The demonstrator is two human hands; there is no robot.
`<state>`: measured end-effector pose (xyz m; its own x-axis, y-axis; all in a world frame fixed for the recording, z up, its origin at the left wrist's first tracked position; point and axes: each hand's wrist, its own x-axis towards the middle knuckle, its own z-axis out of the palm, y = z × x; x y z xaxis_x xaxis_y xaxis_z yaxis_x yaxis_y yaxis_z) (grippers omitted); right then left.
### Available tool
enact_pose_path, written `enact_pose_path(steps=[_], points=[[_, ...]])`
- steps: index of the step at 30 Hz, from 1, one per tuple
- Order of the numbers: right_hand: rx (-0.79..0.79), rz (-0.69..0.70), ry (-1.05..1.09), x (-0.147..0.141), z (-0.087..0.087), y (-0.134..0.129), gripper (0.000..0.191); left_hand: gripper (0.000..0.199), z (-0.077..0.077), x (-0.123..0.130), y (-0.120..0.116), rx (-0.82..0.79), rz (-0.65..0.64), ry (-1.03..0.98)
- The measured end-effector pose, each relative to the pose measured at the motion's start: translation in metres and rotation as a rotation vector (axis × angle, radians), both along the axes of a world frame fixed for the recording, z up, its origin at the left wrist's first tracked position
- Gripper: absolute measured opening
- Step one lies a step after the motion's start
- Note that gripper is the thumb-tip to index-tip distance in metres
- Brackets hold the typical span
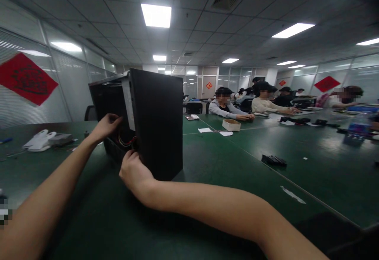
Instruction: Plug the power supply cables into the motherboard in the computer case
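A black computer case [158,121] stands upright on the green table, its open side turned to the left. Inside the opening, thin coloured wires [126,143] loop between my two hands. My left hand [108,127] is at the opening, fingers bent and closed; whatever lies between the fingertips is hidden in the dark interior. Lower down, at the near edge of the case, my right hand [135,169] is closed, with its fingertips at the end of the wires. A pale strip [128,104] runs down the frame of the opening above it.
On the left lie a white plastic bag [40,139] and a grey metal box [60,138]. Across the green table [213,165] are a small white box [231,125], a black part [274,160] and a water bottle [359,123]. Several people sit along the far side.
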<state>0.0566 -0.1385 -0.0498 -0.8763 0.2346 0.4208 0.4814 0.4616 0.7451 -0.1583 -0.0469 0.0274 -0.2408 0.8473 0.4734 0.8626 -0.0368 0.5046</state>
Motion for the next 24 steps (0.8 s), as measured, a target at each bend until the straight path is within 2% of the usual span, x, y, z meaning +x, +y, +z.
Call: enact_pose_path(steps=[4, 7, 9, 15, 20, 24], points=[[-0.037, 0.03, 0.073, 0.039, -0.002, 0.004, 0.04, 0.041, -0.015, -0.009, 0.007, -0.083, 0.004, -0.053], [-0.074, 0.039, 0.083, 0.074, -0.002, 0.01, 0.036, 0.035, -0.022, -0.005, 0.009, -0.208, -0.055, 0.033], [-0.104, 0.032, 0.077, 0.098, -0.002, 0.018, 0.032, 0.037, -0.023, 0.003, 0.006, -0.22, -0.129, 0.103], [-0.208, -0.048, 0.06, 0.164, -0.005, 0.056, 0.039, 0.045, -0.024, 0.046, -0.006, -0.162, -0.308, 0.224], [-0.191, -0.052, 0.088, 0.213, -0.009, 0.1, 0.042, 0.048, -0.033, 0.09, -0.004, -0.046, -0.28, 0.241], [-0.149, -0.036, 0.105, 0.24, -0.013, 0.128, 0.038, 0.041, -0.036, 0.122, -0.001, -0.035, -0.299, 0.346]])
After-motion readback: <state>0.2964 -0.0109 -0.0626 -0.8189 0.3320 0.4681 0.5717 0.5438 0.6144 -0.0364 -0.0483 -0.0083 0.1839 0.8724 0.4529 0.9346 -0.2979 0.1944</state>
